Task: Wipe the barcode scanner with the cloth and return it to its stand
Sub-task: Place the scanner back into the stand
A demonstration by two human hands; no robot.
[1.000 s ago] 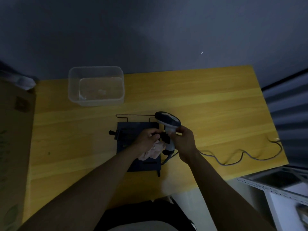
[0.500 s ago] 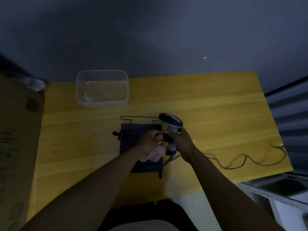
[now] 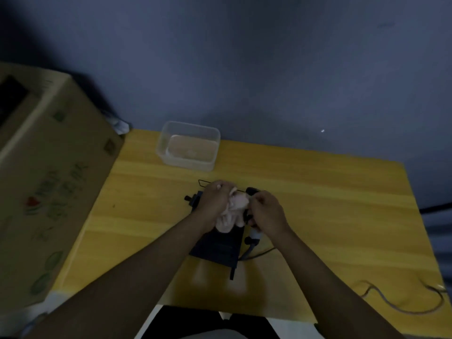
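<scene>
My right hand grips the handle of the barcode scanner, whose dark head peeks out just above my fingers; most of its body is hidden. My left hand presses a crumpled pale cloth against the scanner's head and side. Both hands hover over the dark flat stand, which lies on the yellow wooden table. A thin wire frame at the stand's far edge shows behind my left hand. The scanner's grey cable trails off to the right along the table's near edge.
A clear plastic tub sits at the back of the table, beyond the stand. A large cardboard box stands against the table's left side. A dark wall rises behind the table.
The view has swung to the right and down. My left hand has pushed the cloth up over the scanner's head, which is now mostly covered. The scanner sits lower, nearer the stand.
</scene>
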